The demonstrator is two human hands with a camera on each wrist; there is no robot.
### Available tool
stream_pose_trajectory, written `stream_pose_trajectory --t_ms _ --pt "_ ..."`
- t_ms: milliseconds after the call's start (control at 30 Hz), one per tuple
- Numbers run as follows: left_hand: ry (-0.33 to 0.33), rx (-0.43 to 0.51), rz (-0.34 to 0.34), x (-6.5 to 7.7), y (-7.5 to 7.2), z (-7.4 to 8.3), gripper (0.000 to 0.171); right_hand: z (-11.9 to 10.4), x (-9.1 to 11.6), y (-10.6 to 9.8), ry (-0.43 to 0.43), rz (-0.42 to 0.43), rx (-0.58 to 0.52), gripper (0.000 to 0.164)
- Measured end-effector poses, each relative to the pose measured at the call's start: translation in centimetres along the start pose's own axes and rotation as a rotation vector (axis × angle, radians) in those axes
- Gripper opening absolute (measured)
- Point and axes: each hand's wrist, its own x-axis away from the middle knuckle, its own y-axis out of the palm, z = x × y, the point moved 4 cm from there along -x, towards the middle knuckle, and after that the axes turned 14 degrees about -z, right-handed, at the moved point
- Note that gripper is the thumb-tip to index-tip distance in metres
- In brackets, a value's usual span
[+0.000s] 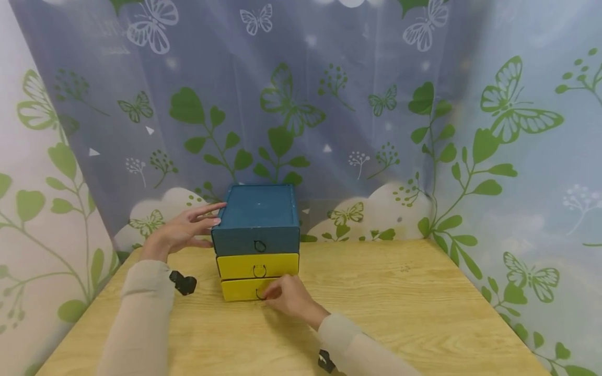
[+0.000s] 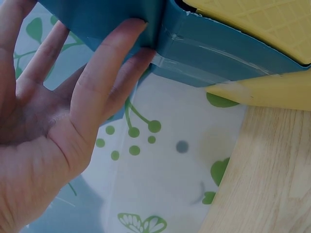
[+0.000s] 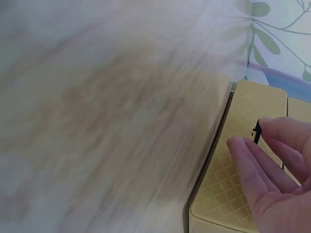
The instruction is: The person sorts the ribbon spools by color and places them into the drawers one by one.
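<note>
A small drawer cabinet (image 1: pixel 258 206) with a blue top stands toward the back of the table. Its top drawer (image 1: pixel 235 241) has a blue front; the two below are yellow, and each front carries a black loop pull. My left hand (image 1: pixel 185 230) lies against the cabinet's left side, fingers extended, fingertips at the blue wall (image 2: pixel 116 17). At the bottom yellow drawer (image 1: pixel 240 290), my right hand (image 1: pixel 291 297) pinches the black loop pull (image 3: pixel 257 132) between thumb and fingers. All three drawers look pushed in. The quilted yellow front (image 3: pixel 218 194) shows in the right wrist view.
The wooden table (image 1: pixel 400 297) extends to the right and in front of the cabinet. Behind it hangs a blue curtain (image 1: pixel 348 136) printed with leaves and butterflies, with pale printed sheets at both sides. A black wrist device (image 1: pixel 183 282) sits by the left sleeve.
</note>
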Motion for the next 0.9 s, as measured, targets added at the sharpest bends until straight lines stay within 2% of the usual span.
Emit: stream_pose_trajectory --t_ms 333,600,767,900 --pt "0.018 0.006 0.013 0.1 0.2 -0.4 0.071 0.0 1.8 -1.0 -0.019 -0.083 -0.042 0.013" --pt "0.039 -0.013 0.026 0.3 0.5 -0.3 0.069 0.8 3.5 -3.3 -0.033 -0.093 -0.034 0.012" --pt "0.02 -0.102 0.049 1.1 1.0 -0.5 0.07 2.3 4.8 -5.4 -0.034 -0.037 -0.014 0.016" --pt "-0.029 -0.267 0.108 1.8 1.3 -1.5 0.07 3.1 6.3 -7.5 0.002 0.066 0.096 0.018"
